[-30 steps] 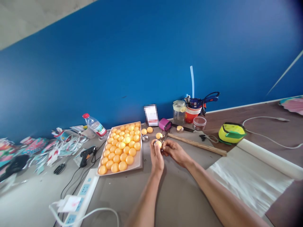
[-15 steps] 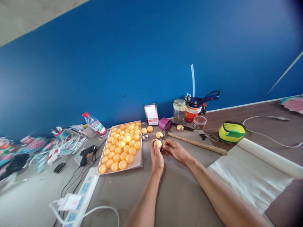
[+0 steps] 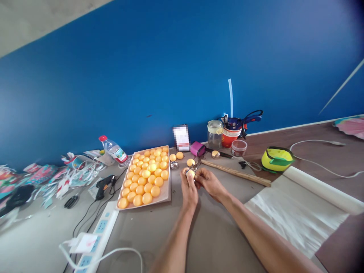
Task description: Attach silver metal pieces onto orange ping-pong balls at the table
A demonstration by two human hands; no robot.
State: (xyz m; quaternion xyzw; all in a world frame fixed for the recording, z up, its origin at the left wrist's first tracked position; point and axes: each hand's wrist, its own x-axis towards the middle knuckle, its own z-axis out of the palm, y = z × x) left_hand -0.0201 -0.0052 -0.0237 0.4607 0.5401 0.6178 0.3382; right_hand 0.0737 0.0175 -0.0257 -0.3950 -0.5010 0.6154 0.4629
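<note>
Reaching up from the bottom edge, my left forearm rises nearly straight to the left hand (image 3: 189, 190), to the right of the tray (image 3: 165, 195) of orange balls. Its fingers point away from me.

"And the grip there?"

"Closed around one held ball (image 3: 190, 173), with the thumb up against it. The ball is orange on top and sits at the fingertips. I make out something dark and shiny around its lower part, but it's too small for me to name."

"What about the right?"

"My right forearm slants in from the lower right, and the right hand (image 3: 210, 183) is turned toward the left one, back of the hand showing, fingers bent inward. They're bunched close together at the ball's right side. I can't tell whether they pinch its edge or only rest against it."

"So where does the ball lie?"

"Between the two hands, within the left grip and just left of the right fingertips. Another orange ball (image 3: 190, 162) sits just beyond it. Farther right, a wooden stick (image 3: 236, 173) lies slanting across the worktop (image 3: 148, 235), beyond my right hand."
</note>
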